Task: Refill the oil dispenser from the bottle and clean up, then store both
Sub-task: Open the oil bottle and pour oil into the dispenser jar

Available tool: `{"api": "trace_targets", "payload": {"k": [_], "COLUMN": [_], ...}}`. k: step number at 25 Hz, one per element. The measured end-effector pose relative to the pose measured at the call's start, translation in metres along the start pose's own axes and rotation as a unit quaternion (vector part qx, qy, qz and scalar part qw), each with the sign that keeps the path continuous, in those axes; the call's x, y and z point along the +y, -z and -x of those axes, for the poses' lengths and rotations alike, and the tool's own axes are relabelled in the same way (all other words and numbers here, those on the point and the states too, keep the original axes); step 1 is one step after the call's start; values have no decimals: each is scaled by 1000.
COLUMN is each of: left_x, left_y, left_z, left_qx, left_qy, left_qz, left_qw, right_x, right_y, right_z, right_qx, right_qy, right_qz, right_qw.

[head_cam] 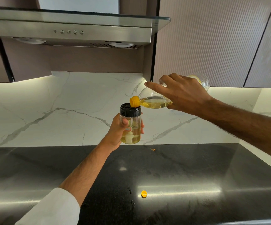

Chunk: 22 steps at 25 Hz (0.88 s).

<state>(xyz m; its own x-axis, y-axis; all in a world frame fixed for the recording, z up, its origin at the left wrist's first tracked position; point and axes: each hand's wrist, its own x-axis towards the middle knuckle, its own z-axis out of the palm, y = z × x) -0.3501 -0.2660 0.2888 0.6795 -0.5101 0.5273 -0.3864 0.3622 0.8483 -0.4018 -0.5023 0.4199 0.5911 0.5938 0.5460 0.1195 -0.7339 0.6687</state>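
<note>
My left hand [117,131] grips a clear oil dispenser [130,125] with a black collar, held upright above the counter; pale yellow oil fills its lower part around a white pump piece. My right hand [182,93] holds a clear plastic oil bottle [155,102] tipped on its side. The bottle's yellow spout [134,101] rests over the dispenser's open top. Oil pools along the bottle's lower side near the neck. A small yellow cap [144,194] lies on the black counter [188,168], close to me.
Oil droplets [130,191] dot the counter left of the cap. A small orange speck [153,149] lies at the counter's back edge. A marble backsplash [58,111] rises behind. A steel range hood [69,30] hangs overhead, with ribbed cabinets [212,43] to its right.
</note>
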Motion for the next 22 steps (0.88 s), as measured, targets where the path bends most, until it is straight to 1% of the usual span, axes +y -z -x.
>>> {"api": "trace_targets", "payload": {"k": [15,22], "left_x": [0,-3], "left_y": [1,2], "left_z": [1,-1], "left_qx": [2,4], "left_qy": [-3,-1], "left_qz": [0,0], "left_qw": [1000,1000], "right_x": [-1,-1], "right_y": [-1,-1], "right_z": [-2,-1], "right_qx": [8,24], "right_qy": [2,1], "right_qz": [7,0], "right_qw": [1000,1000]}}
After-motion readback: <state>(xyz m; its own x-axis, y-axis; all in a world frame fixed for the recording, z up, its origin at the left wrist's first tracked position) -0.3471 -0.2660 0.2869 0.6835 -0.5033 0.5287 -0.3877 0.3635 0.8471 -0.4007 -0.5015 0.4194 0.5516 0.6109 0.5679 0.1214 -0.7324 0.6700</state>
